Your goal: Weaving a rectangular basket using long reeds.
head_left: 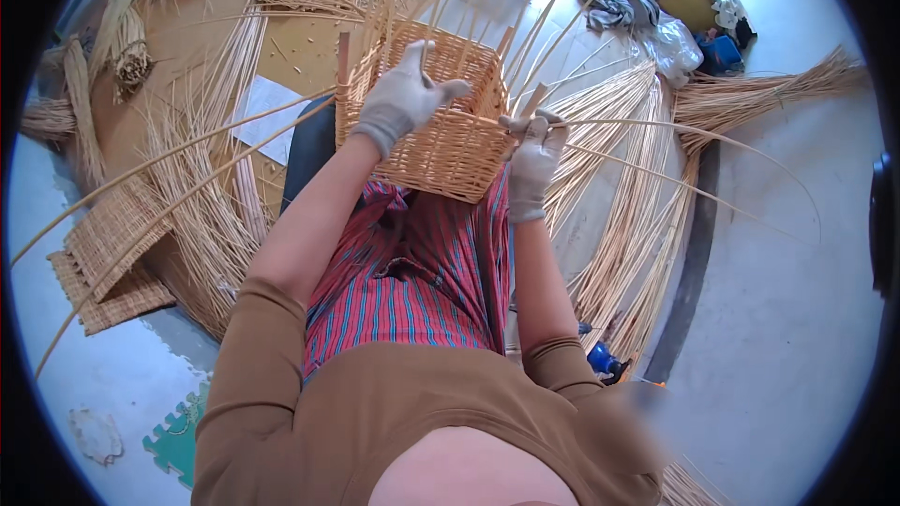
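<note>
A half-woven wicker basket sits on my lap, with long rods standing up around its rim and flat wooden stakes at its corners. My left hand, in a pale work glove, lies over the basket's near left side. Its thumb and forefinger are spread apart; the other fingers are partly hidden. At the right corner my gloved right hand is closed, pinching a long thin wicker rod beside the stake. The rod's free end curves away to the right.
Bundles of loose wicker rods fan across the floor on the right, others on the left. Woven panels lie at left, a white sheet beside my knee. Bags and boxes crowd the far right.
</note>
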A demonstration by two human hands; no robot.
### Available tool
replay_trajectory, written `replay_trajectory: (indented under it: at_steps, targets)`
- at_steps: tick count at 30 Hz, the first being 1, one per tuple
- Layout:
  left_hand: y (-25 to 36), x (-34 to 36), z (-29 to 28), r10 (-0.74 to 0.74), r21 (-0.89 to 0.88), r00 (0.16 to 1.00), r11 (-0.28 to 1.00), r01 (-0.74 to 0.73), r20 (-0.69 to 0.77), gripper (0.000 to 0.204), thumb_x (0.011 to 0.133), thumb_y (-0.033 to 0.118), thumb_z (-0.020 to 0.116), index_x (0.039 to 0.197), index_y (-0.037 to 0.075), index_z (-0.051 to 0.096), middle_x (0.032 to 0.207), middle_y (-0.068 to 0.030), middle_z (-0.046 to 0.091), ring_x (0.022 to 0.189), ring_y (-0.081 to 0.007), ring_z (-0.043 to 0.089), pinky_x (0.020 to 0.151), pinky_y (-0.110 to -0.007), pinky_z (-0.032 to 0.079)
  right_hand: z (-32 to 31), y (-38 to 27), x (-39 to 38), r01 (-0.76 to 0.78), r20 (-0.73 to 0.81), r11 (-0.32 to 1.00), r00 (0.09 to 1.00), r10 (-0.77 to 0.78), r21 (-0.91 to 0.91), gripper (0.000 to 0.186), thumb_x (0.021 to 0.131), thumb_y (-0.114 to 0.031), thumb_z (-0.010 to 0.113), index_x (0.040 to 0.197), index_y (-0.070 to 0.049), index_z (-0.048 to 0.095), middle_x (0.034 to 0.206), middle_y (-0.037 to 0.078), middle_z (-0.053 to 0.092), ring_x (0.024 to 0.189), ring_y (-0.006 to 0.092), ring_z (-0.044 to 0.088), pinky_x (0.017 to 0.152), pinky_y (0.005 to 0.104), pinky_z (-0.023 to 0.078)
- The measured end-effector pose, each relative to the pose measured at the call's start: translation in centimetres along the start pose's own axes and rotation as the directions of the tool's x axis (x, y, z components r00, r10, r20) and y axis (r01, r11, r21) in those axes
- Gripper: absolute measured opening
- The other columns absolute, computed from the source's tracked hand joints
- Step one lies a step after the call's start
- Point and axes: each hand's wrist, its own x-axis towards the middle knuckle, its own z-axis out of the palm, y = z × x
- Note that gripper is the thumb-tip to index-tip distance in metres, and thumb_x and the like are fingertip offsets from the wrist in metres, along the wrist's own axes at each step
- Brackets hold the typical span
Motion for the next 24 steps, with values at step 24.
replay_trajectory:
  at_steps: [24]
  targets:
    - [0.0, -2.1, 7.0, -0.006, -0.176, 0.994, 0.984, 0.025, 0.109, 0.028, 0.095, 0.032, 0.063, 0.106, 0.006, 0.063, 0.080, -0.0135, 0.069, 0.068, -0.0239, 0.070, 0.068, -0.037, 0.054, -1.8, -7.3, 9.2, 0.065, 0.056, 0.998, 0.996, -0.064, -0.018, 0.025, 0.104, -0.011, 0.039, 0.129, -0.008, 0.039, 0.076, 0.002, 0.049, 0.069, 0.0118, 0.055, 0.066, 0.0318, 0.056]
